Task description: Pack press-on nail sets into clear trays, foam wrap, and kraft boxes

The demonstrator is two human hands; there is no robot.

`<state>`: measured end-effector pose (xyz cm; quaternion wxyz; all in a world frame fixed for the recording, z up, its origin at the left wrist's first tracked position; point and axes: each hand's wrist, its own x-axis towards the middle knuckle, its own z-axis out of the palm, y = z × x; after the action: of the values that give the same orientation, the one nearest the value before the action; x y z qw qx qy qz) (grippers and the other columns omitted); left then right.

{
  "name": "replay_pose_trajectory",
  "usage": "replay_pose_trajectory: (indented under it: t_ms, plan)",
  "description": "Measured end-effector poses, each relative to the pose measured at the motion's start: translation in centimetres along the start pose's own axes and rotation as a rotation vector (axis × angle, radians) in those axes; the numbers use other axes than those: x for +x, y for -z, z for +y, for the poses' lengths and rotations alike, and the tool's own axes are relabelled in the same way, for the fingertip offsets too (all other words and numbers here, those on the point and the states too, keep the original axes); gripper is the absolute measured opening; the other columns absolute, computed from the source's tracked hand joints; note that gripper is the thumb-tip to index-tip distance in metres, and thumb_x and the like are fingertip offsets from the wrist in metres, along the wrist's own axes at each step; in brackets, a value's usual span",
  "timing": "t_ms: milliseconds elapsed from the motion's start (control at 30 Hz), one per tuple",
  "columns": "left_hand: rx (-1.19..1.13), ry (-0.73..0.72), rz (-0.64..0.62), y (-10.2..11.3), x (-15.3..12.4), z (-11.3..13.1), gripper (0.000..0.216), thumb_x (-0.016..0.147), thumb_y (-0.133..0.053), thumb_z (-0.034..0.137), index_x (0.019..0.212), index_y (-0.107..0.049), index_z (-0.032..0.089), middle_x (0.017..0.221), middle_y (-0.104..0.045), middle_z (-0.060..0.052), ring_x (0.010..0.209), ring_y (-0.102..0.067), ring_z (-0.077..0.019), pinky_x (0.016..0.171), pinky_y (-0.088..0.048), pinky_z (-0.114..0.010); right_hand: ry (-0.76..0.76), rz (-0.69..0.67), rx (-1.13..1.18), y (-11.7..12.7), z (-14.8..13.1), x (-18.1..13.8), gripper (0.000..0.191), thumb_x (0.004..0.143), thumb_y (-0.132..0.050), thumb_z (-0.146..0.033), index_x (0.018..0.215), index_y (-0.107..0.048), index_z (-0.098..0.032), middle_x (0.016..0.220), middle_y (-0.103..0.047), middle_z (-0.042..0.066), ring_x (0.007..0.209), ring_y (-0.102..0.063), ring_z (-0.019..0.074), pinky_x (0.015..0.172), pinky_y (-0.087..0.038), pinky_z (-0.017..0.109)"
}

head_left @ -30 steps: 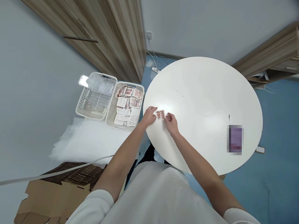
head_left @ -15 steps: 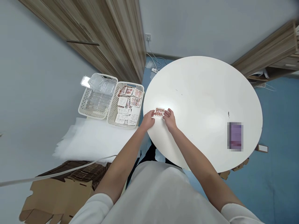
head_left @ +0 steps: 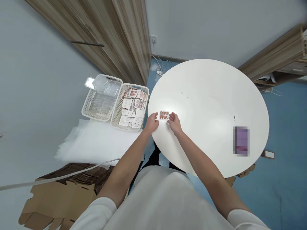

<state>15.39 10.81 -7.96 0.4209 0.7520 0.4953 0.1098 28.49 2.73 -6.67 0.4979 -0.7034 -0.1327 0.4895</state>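
A small white card of press-on nails [head_left: 164, 115], reddish-brown in two rows, lies on the round white table [head_left: 211, 95] near its left edge. Just left of the card is my left hand [head_left: 152, 123], its fingers and thumb apart and nothing between them. On the other side my right hand [head_left: 175, 123] has its fingers spread and curved, the tips at the card's right edge. Whether those tips touch the card I cannot tell.
Left of the table stand a white basket [head_left: 112, 120] with nail cards and another basket [head_left: 84, 111] with clear plastic boxes. White foam sheets [head_left: 96, 142] and flat cardboard [head_left: 59, 201] lie nearer. A blurred purple object [head_left: 242, 141] rests at the table's right.
My left fingers have drawn back slightly from the card's left edge. My right fingers have shifted a little, uncovering more of the card. The view has moved slightly.
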Motion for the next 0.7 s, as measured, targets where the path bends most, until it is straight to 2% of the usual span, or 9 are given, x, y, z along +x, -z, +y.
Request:
replay_pose_trajectory:
  t_ms: [400, 700]
  plan:
    - [0.003, -0.060, -0.083, -0.7, -0.9, 0.5, 0.052, 0.066, -0.043, 0.003, 0.115, -0.052, 0.017, 0.106, -0.061, -0.006, 0.096, -0.056, -0.0187, 0.088, -0.044, -0.032, -0.010, 0.016, 0.007, 0.1, 0.9, -1.0, 0.065, 0.063, -0.054, -0.018, 0.124, -0.036, -0.026, 0.129, -0.044, 0.007, 0.117, -0.044, 0.0202, 0.096, -0.038, 0.039]
    - [-0.013, -0.054, -0.083, -1.1, -0.9, 0.0, 0.052, 0.066, -0.042, 0.004, 0.117, -0.050, 0.016, 0.112, -0.058, -0.007, 0.099, -0.055, -0.0178, 0.089, -0.044, -0.031, -0.018, 0.030, 0.004, 0.3, 1.0, -1.1, 0.064, 0.062, -0.053, -0.015, 0.123, -0.036, -0.024, 0.128, -0.044, 0.008, 0.116, -0.044, 0.0188, 0.097, -0.038, 0.037]
